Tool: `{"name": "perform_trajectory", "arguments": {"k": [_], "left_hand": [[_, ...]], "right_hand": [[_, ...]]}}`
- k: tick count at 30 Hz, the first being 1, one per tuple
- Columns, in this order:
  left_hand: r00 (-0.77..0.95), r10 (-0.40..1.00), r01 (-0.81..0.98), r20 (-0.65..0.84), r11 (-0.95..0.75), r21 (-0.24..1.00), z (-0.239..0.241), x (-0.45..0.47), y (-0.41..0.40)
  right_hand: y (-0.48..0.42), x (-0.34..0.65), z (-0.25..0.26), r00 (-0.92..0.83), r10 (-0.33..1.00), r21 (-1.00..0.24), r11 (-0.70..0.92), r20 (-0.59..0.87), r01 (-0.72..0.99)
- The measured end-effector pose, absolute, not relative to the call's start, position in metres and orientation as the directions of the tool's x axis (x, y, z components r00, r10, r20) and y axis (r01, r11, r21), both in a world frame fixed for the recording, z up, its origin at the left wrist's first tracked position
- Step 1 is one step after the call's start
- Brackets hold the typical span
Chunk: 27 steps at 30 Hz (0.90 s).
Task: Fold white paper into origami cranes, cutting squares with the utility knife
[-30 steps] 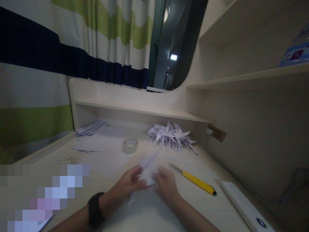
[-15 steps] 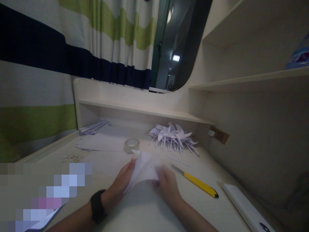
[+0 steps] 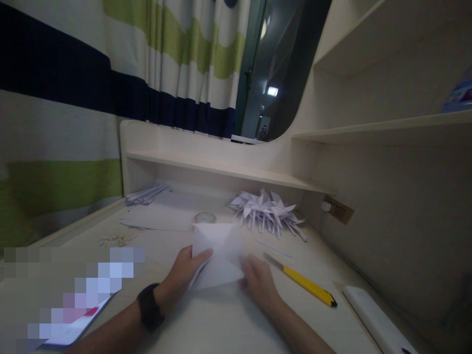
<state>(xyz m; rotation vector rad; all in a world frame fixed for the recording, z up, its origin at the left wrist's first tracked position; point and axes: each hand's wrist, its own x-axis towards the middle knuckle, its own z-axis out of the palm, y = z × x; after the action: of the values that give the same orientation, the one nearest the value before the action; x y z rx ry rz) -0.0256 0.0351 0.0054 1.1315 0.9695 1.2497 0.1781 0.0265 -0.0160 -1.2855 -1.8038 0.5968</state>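
A square sheet of white paper (image 3: 221, 260) with faint diagonal creases is held up over the desk, its face toward me. My left hand (image 3: 190, 270), with a black band on the wrist, grips its left edge, thumb lying on the front. At the right edge is my right hand (image 3: 258, 280), fingers curled against the paper and slightly blurred. Just behind the sheet's top edge lies a roll of clear tape (image 3: 205, 217), partly covered. A yellow utility knife (image 3: 308, 285) with its blade out rests to the right of my right hand.
Paper pinwheels (image 3: 263, 209) are heaped at the back right. Flat white sheets (image 3: 162, 211) and paper strips (image 3: 147, 194) lie at the back left, near small pale pieces (image 3: 116, 240). A thin white stick (image 3: 275, 248), a white case (image 3: 372, 314) and a partly pixelated device (image 3: 70, 329) are on the desk.
The paper has turned from a tilted, bent position to nearly flat toward me. My left thumb now lies across its front. The camera view has shifted slightly.
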Motion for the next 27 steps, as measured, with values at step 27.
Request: {"name": "perform_trajectory", "arguments": {"k": [27], "left_hand": [[-0.173, 0.984, -0.283, 0.037, -0.085, 0.955, 0.011, -0.039, 0.046]], "right_hand": [[0.032, 0.328, -0.033, -0.079, 0.97, -0.036, 0.089, 0.231, 0.995]]}}
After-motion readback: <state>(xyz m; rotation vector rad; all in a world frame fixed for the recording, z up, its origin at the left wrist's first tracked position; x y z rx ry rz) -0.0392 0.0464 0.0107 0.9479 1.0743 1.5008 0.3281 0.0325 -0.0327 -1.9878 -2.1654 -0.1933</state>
